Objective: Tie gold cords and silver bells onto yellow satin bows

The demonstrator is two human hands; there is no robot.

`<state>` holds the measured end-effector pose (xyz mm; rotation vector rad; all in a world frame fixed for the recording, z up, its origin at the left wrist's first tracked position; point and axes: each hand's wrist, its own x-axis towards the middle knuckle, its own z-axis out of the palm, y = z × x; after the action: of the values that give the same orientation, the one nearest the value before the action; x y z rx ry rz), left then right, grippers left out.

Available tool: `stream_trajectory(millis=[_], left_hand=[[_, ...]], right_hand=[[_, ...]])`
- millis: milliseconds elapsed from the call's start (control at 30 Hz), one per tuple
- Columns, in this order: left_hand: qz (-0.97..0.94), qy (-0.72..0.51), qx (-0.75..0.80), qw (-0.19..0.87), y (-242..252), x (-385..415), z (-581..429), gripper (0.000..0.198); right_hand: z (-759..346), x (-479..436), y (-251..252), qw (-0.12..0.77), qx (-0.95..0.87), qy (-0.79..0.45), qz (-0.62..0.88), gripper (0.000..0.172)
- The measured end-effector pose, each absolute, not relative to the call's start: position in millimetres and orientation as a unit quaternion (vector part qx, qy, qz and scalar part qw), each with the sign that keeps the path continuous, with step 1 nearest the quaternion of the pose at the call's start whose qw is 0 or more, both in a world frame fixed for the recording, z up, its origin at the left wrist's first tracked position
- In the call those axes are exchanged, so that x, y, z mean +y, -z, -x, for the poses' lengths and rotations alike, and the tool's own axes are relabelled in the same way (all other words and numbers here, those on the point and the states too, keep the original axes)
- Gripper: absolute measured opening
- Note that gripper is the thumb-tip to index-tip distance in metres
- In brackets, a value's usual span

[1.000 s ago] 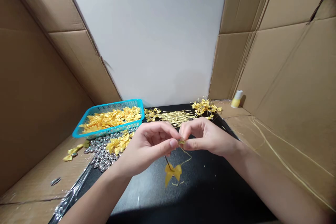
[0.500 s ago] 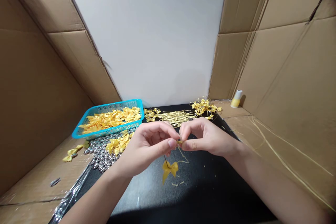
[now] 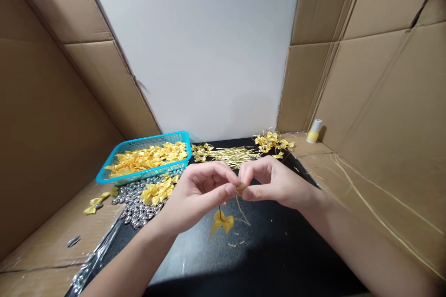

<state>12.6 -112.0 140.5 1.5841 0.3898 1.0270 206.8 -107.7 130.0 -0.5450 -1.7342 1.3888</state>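
My left hand (image 3: pixel 198 195) and my right hand (image 3: pixel 275 183) meet over the black mat (image 3: pixel 265 250), fingertips pinched together on a thin gold cord (image 3: pixel 239 189). A small yellow ribbon bow (image 3: pixel 221 223) dangles below the pinch on a dark thread. A loose end of gold cord (image 3: pixel 241 211) trails down beside it. What lies inside the pinch itself is hidden by my fingers.
A blue basket (image 3: pixel 114 174) of yellow bows sits at the left, with a heap of silver bells (image 3: pixel 135 206) and loose bows (image 3: pixel 158 189) in front. Gold cords (image 3: pixel 233 154) and finished bows (image 3: pixel 272 141) lie at the back. A small spool (image 3: pixel 314 131) stands right. Cardboard walls enclose both sides.
The hanging yellow bow has swung slightly left and risen a little, turning as it hangs. Both hands have stayed pinched in nearly the same place.
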Motion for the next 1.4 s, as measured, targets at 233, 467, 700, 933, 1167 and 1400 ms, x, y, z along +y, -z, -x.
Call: stream_trajectory(millis=[233,467,700,933,1167,1400], left_hand=[[-0.676,-0.436,0.172,0.568,-138.6,-110.7,-10.4,0.006],[-0.704,-0.461,0.177,0.511,-142.7,-113.0,-13.9,0.006],[-0.719,-0.483,0.182,0.465,-140.8,-113.0,-13.4,0.003],[-0.756,-0.469,0.183,0.419,-142.4,-110.7,-12.8,0.009],[-0.742,-0.44,0.188,0.47,-141.1,-111.5,-12.6,0.009],[-0.713,-0.411,0.185,0.537,-141.8,-109.0,-13.3,0.008]], right_hand=[[-207.7,-108.5,-131.3,0.417,-0.674,-0.568,0.22,0.024],[-206.1,-108.3,-131.2,0.417,-0.676,-0.566,0.222,0.023],[-206.0,-109.7,-132.4,0.411,-0.677,-0.563,0.235,0.025],[-205.1,-108.4,-130.2,0.406,-0.665,-0.586,0.223,0.025],[-202.2,-108.7,-127.6,0.404,-0.638,-0.624,0.2,0.024],[-200.0,-108.2,-123.7,0.426,-0.633,-0.623,0.172,0.02]])
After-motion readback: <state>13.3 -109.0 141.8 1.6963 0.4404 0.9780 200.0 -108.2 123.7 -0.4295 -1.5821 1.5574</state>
